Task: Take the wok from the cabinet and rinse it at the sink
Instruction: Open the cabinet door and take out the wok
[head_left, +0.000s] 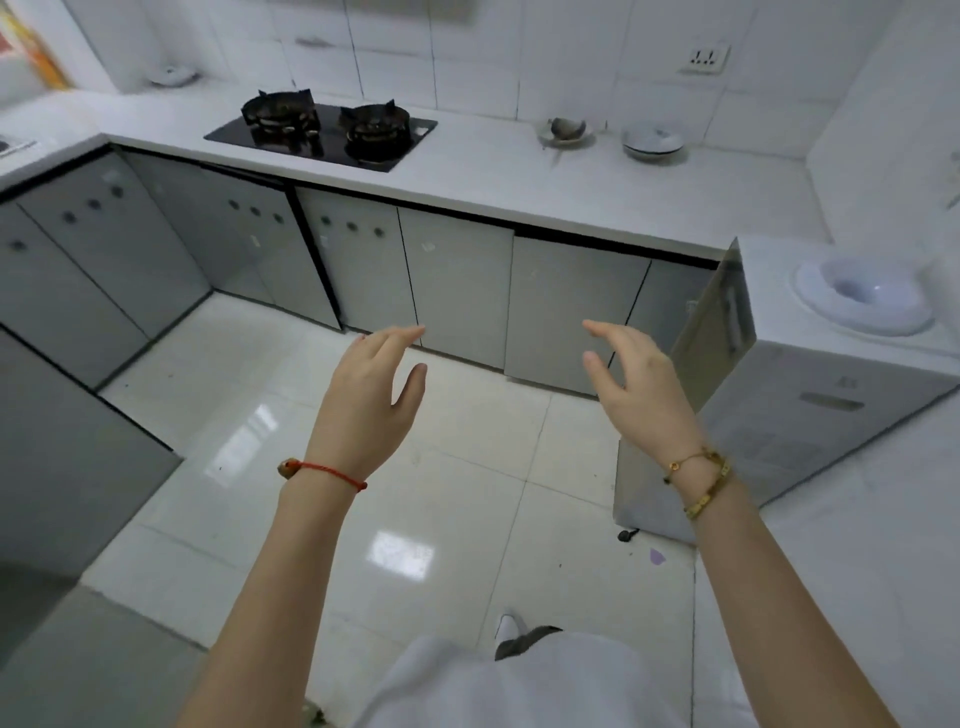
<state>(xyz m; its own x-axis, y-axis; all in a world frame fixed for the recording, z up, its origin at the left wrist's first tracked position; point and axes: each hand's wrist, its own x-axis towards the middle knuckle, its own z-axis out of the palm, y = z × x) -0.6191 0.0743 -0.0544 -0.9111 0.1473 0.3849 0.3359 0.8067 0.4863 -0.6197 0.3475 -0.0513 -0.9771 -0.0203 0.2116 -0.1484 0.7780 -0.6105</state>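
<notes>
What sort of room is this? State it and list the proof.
A home kitchen, most likely: a two-burner gas hob set into a white counter, grey cabinets beneath, and bowls by the tiled wall.

No text, label, brand or number is legible anywhere in view.

Bright, even, cool-white illumination. Overhead lamps produce square glare patches on the glossy floor tiles (400, 553). Shadows are faint. Wide-angle distortion curves the bench (519, 171) edge; the frame is slightly soft throughout, softer toward the margins.
</notes>
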